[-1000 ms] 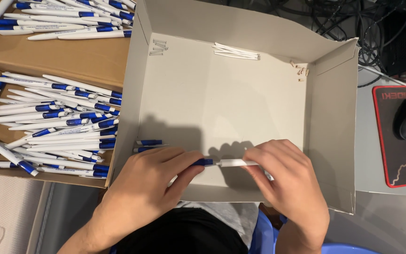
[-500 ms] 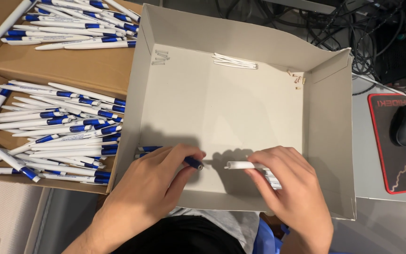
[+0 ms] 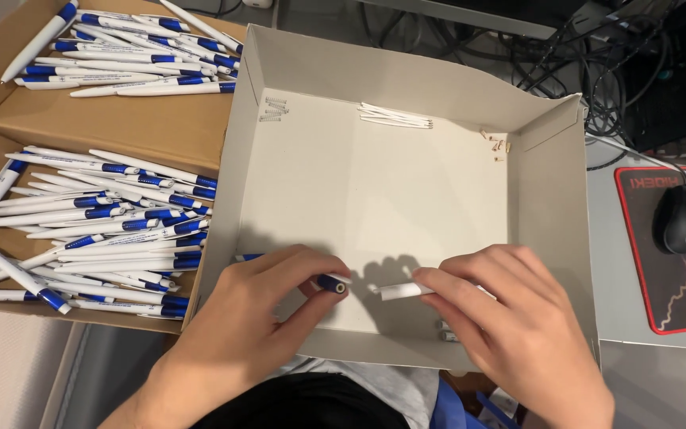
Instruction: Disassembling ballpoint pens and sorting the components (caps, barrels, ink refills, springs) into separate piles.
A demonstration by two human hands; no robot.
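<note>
Blue pen half [image 3: 332, 283] and white half [image 3: 403, 291], pinched in separate hands.

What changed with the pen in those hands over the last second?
The pen has come apart: the left hand now holds the blue piece and the right hand the white barrel, with a gap between them where they were joined before. Both hands stayed low in the grey box; the pens in the cardboard box beside it lie unchanged.
</note>
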